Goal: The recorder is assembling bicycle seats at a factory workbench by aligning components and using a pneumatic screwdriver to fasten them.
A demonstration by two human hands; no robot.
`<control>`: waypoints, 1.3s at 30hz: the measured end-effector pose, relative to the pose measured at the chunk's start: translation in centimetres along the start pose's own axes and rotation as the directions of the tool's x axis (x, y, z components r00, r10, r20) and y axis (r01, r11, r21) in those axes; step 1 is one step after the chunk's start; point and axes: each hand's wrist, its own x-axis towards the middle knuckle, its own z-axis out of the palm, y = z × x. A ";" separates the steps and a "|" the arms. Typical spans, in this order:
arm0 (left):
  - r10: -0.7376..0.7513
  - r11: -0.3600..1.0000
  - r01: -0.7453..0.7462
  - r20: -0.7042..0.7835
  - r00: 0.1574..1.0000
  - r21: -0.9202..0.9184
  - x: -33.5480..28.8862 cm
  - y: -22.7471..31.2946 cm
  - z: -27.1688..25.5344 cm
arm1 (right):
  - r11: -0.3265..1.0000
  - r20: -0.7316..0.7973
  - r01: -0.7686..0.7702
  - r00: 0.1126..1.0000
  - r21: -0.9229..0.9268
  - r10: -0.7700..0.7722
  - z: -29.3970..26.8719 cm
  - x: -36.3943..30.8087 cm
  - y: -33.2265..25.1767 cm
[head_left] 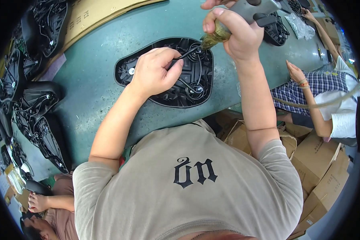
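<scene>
A black bicycle saddle [206, 74] lies upside down on the green table, its ribbed underside, wire rails and round coil springs facing up. My left hand [157, 71] is closed over the middle of the saddle, thumb and fingers pinched around a black metal rail [189, 52]. My right hand [242, 34] is wrapped round a grey power driver [248, 10] whose nose is covered in yellowish tape. The driver's tip meets the saddle at the upper right spring, though the exact contact point is hidden by the tape.
More black saddles [40, 132] are piled along the left side. A flat cardboard sheet [96, 18] lies at the far left. Another saddle [277, 32] and a clear plastic bag [300, 26] sit far right. Cardboard boxes [316, 160] stand lower right. Co-workers [316, 88] are on both sides.
</scene>
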 end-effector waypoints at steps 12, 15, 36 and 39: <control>0.093 0.994 -0.076 0.254 0.963 -0.076 0.9 2.9 -0.1 | 0.993 -0.139 -0.037 0.990 -0.108 0.022 0.8 -3.2 -3.9; 0.076 0.992 -0.053 0.213 0.974 -0.111 1.4 3.4 0.1 | 0.980 -0.099 0.200 0.975 -0.010 -0.200 -0.7 -6.3 -6.2; -0.185 0.981 0.192 -0.132 0.974 0.040 1.2 1.5 1.2 | 0.972 -0.124 0.069 0.987 -0.226 -0.099 -4.9 -14.4 -1.1; -0.194 0.980 0.199 -0.126 0.973 0.028 1.3 1.3 1.2 | 0.977 -0.114 0.065 0.989 -0.201 -0.089 -4.9 -14.1 -0.7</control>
